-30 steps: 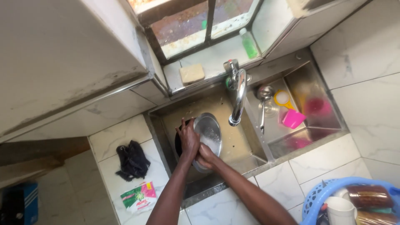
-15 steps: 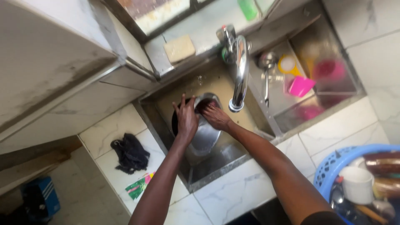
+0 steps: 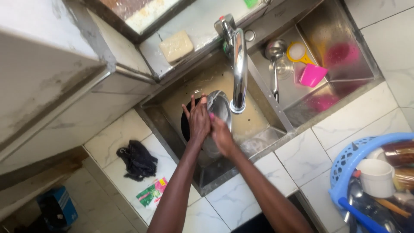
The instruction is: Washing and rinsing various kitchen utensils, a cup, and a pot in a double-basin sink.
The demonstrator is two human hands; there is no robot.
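The left hand (image 3: 199, 122) covers the left part of the steel lid (image 3: 218, 108), and the right hand (image 3: 221, 134) hides its lower rim, so the grip of each hand on it cannot be read. A dark pot (image 3: 186, 125) behind the left hand shows only a thin edge. At 4 o'clock the blue basket (image 3: 351, 157) is cut off by the frame, and its dishes are blurred. At 12 o'clock a green object (image 3: 251, 2) is cut off too.

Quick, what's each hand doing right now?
Left hand: fingers spread, pressed on the metal plate.
Right hand: gripping the plate's lower edge.
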